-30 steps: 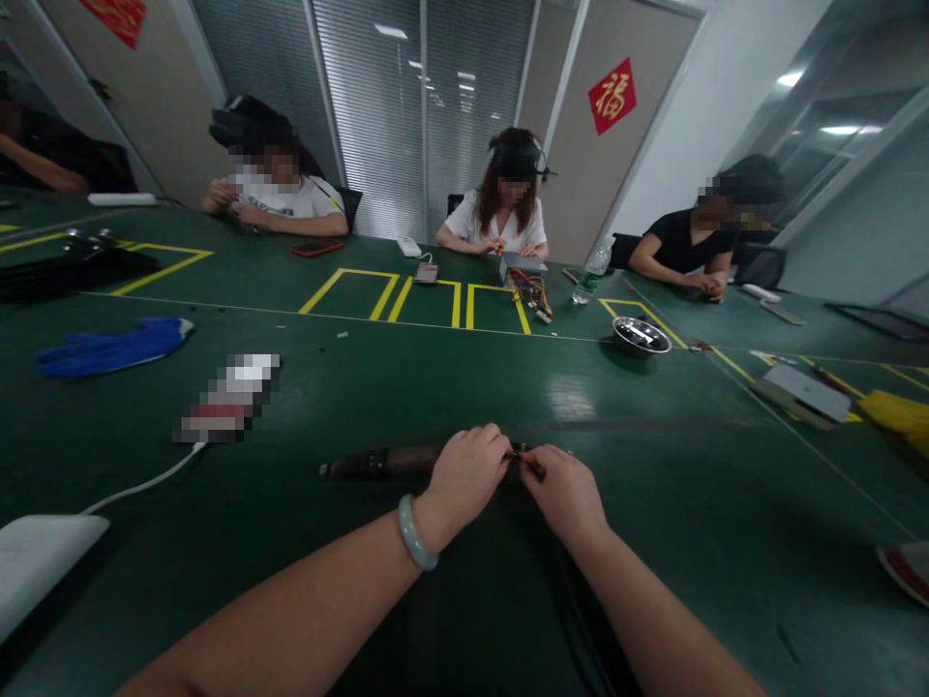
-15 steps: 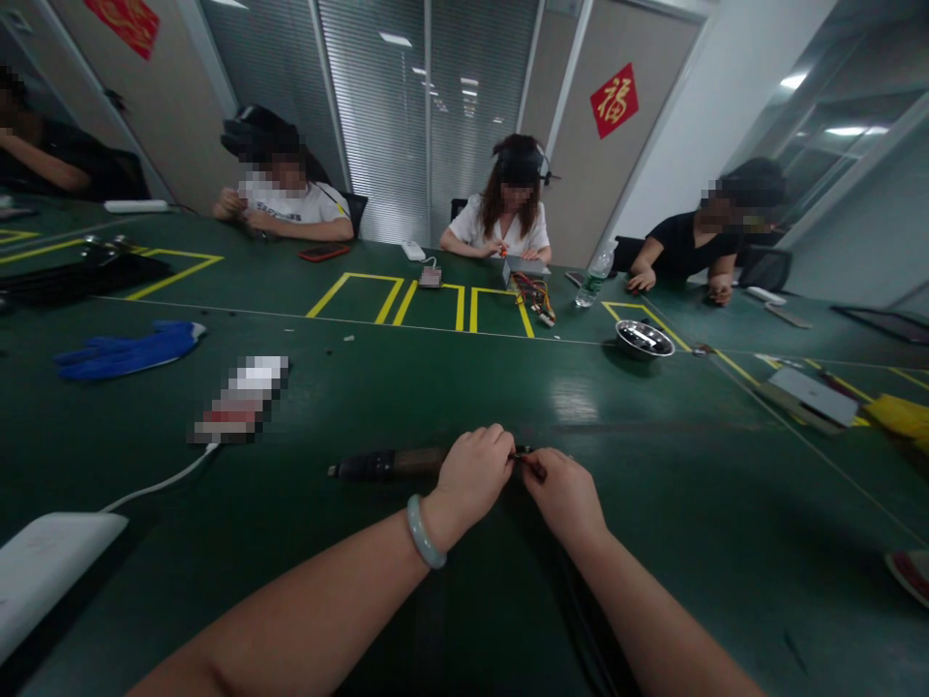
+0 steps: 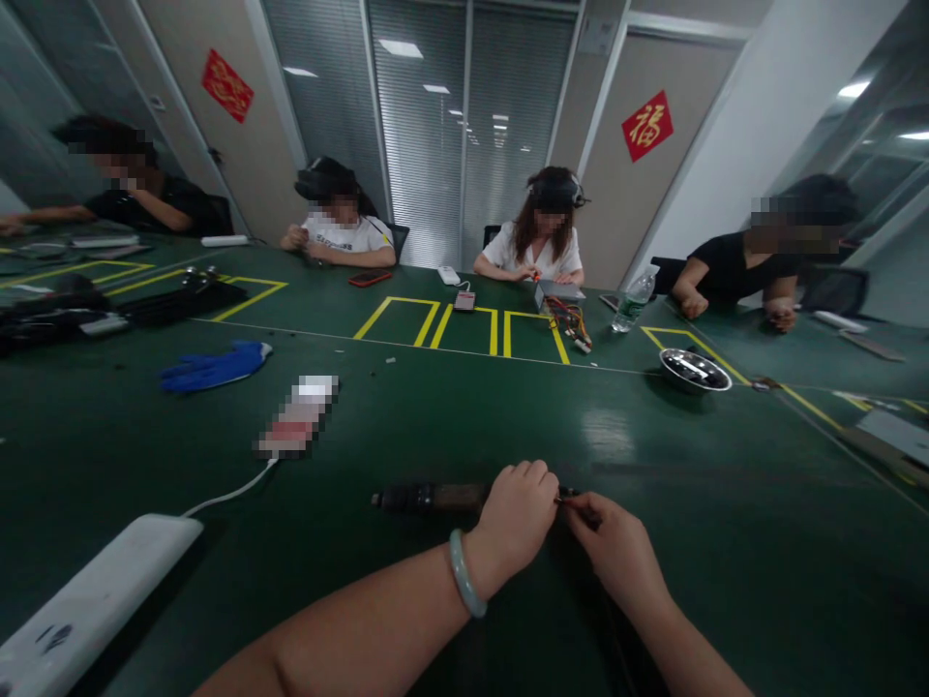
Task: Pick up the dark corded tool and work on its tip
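A dark, elongated tool with a brown middle section, which looks like an inline electric screwdriver, lies on the green table with its narrow tip to the left. My left hand, a pale bangle at its wrist, is wrapped over the rear part of it. At that rear end, my right hand pinches with thumb and forefinger. Something small and dark sits at those fingertips, too hidden to name. Below the right hand a dark cord runs faintly toward me.
A phone is wired to a white power bank on my left, near a blue glove. Farther off are a metal bowl, a water bottle and a metal box with coloured wires. Several people sit across the table.
My view has turned left, so everything appears farther right and lower. Both hands stay at the tool's rear end, with the right fingers slightly more stretched out.
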`<state>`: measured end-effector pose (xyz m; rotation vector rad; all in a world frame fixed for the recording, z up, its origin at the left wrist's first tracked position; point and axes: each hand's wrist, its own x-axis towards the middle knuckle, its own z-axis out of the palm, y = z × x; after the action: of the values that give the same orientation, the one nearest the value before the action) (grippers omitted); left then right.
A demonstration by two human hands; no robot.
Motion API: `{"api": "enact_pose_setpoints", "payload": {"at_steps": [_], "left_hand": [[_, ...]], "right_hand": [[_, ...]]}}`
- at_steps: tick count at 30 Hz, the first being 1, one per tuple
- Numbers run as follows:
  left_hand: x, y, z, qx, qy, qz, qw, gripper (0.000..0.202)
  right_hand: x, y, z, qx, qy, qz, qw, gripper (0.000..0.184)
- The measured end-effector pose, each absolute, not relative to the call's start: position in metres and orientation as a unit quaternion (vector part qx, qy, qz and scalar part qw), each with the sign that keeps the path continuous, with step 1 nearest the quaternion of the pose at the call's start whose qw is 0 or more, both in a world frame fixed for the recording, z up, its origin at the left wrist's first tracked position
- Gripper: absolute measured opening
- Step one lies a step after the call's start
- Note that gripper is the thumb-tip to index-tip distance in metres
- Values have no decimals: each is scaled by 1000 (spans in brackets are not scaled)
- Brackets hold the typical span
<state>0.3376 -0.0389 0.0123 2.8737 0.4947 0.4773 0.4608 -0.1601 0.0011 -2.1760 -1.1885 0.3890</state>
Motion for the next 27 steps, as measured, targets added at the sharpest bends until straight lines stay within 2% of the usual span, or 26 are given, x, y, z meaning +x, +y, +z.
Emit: {"api": "enact_pose_setpoints", "payload": {"at_steps": [4, 13, 23, 27], "left_hand": [[338, -39, 11, 968, 165, 165, 91, 7], [335, -36, 10, 968, 156, 168, 107, 10], [330, -39, 8, 967, 158, 179, 91, 11], [328, -38, 8, 963, 157, 198, 96, 15]], "right_hand": [[461, -158, 0, -836, -448, 141, 282, 19], [466, -159, -17, -828, -529, 49, 182, 20], [482, -161, -16, -723, -672, -139, 82, 23], [488, -156, -20, -695, -697, -160, 73, 29]]}}
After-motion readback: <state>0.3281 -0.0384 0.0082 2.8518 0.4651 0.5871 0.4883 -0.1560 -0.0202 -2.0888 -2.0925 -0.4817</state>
